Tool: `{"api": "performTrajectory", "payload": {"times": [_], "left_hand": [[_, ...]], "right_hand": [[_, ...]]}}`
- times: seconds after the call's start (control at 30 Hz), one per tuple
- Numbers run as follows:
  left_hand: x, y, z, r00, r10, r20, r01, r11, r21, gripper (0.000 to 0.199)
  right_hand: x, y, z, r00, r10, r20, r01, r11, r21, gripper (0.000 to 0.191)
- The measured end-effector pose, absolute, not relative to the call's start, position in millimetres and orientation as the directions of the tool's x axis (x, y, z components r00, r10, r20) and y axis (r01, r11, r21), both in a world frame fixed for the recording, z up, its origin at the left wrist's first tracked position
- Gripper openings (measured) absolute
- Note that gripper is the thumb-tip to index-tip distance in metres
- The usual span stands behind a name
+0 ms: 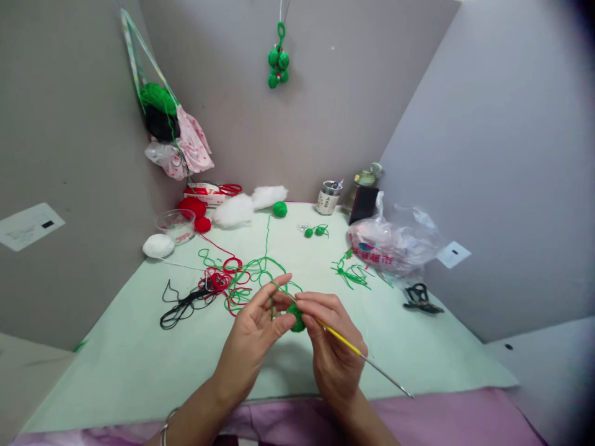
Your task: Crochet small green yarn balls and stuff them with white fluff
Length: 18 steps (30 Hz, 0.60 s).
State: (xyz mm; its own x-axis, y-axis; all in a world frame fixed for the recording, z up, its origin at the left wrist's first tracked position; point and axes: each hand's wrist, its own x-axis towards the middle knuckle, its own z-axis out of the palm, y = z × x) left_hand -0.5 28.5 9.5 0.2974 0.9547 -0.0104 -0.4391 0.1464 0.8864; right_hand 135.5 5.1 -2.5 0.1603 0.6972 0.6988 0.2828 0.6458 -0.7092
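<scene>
Between my hands is a small piece of green crochet work [297,318], pinched by the thumb and fingers of my left hand [260,325]. Green yarn [272,305] runs over the raised left index finger. My right hand [334,337] is closed around a crochet hook [343,340] with a yellow grip, its metal back end slanting down to the right. The hook's front tip meets the crochet work, partly hidden by my fingers. Loose green yarn [266,263] lies beyond my hands, leading back to a green yarn ball [279,209].
Red yarn [223,279] and black cord [186,306] lie tangled at left, near a white yarn ball [158,246] and a clear bowl [179,228]. White stuffing [235,210] sits behind. At right are green scraps [352,275], a plastic bag [390,241] and a tin [328,199].
</scene>
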Motion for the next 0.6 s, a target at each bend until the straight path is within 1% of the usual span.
{"api": "performTrajectory", "payload": {"times": [0.07, 0.17, 0.2, 0.23, 0.3, 0.37, 0.4, 0.43, 0.5, 0.57, 0.6], "left_hand": [[-5, 29, 9, 0.286, 0.958, -0.030, -0.462, 0.165, 0.871, 0.068], [-11, 28, 8, 0.290, 0.956, -0.037, -0.468, 0.176, 0.866, 0.083], [-11, 27, 7, 0.288, 0.957, -0.041, -0.467, 0.178, 0.866, 0.087], [-11, 25, 7, 0.281, 0.959, -0.047, -0.467, 0.179, 0.866, 0.089], [-8, 21, 6, 0.254, 0.965, -0.068, -0.490, 0.189, 0.851, 0.085], [-4, 17, 4, 0.243, 0.961, -0.131, -0.553, 0.248, 0.796, 0.074], [-2, 16, 3, 0.253, 0.952, -0.172, -0.592, 0.293, 0.750, 0.066], [-1, 15, 2, 0.274, 0.938, -0.212, -0.627, 0.341, 0.700, 0.058], [-2, 17, 0, 0.331, 0.909, -0.255, -0.662, 0.416, 0.624, 0.044], [-5, 20, 0, 0.372, 0.895, -0.246, -0.666, 0.442, 0.601, 0.036], [-8, 23, 0, 0.391, 0.891, -0.232, -0.660, 0.447, 0.604, 0.036]], "right_hand": [[135, 4, -2, 0.156, 0.707, 0.690, 0.271, 0.641, -0.718, 0.038], [135, 4, 1, 0.146, 0.745, 0.650, 0.198, 0.622, -0.757, 0.033], [135, 4, 0, 0.136, 0.745, 0.653, 0.208, 0.623, -0.754, 0.033], [135, 4, -1, 0.125, 0.732, 0.670, 0.253, 0.630, -0.734, 0.035], [133, 3, -7, 0.098, 0.652, 0.752, 0.421, 0.658, -0.625, 0.041], [129, 1, -15, 0.058, 0.556, 0.829, 0.570, 0.663, -0.485, 0.048], [128, 0, -19, 0.037, 0.538, 0.842, 0.597, 0.664, -0.450, 0.050], [126, -1, -22, 0.030, 0.538, 0.843, 0.593, 0.669, -0.448, 0.050], [126, -2, -23, 0.062, 0.589, 0.806, 0.516, 0.672, -0.531, 0.047], [130, -2, -19, 0.109, 0.673, 0.732, 0.386, 0.650, -0.655, 0.039], [133, -2, -15, 0.137, 0.717, 0.684, 0.314, 0.624, -0.716, 0.034]]}}
